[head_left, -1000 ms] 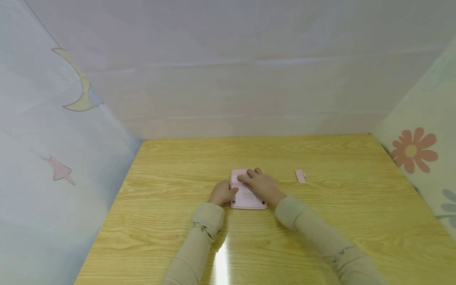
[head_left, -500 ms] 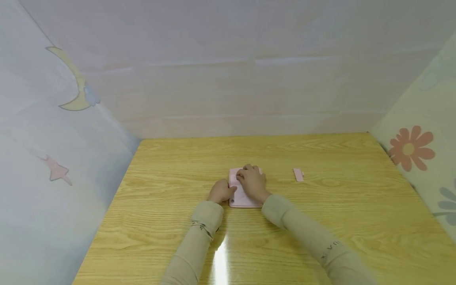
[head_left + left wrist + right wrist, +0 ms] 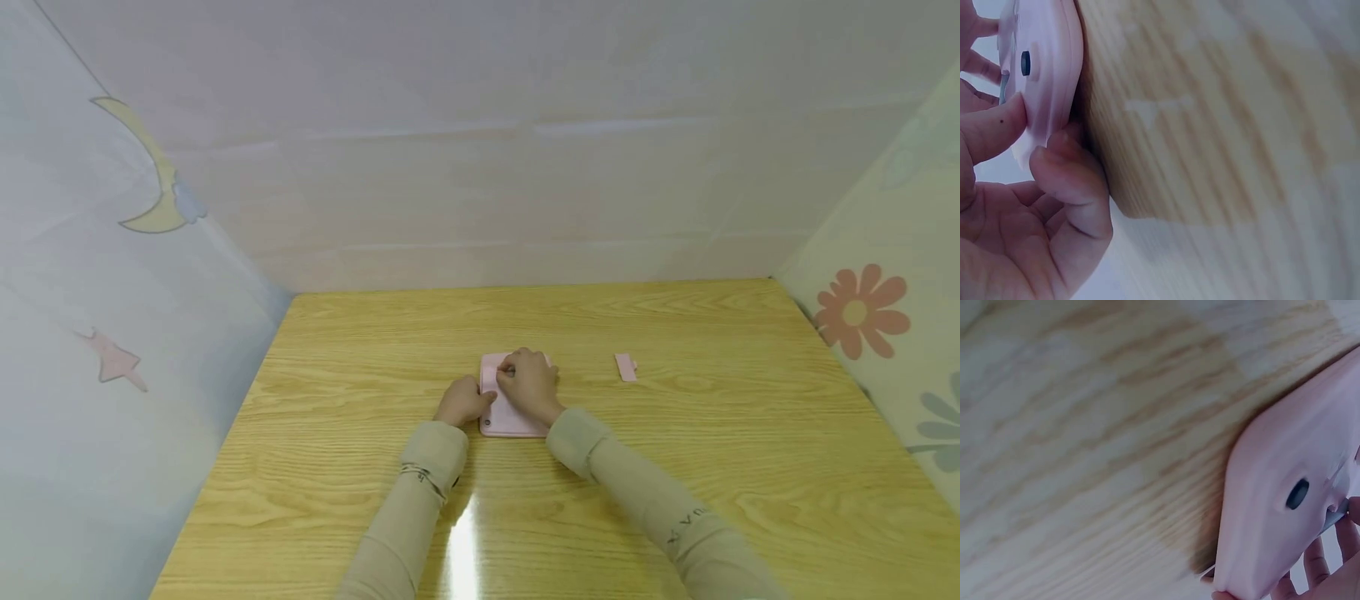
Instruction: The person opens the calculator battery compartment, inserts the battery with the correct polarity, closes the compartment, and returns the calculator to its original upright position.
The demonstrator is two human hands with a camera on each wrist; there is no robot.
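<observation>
My right hand (image 3: 531, 385) has drawn back, fingers curled at the flat pink plastic device's (image 3: 504, 414) far end near mid-table; left hand (image 3: 462, 402) pinches its edge.

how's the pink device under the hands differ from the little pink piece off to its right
The pink device is far larger than the small pink piece, a narrow strip. The device is held: the left hand grips its left edge and the right hand rests on top. The piece lies alone, untouched. Both are pale pink and lie flat on the wooden table.
</observation>
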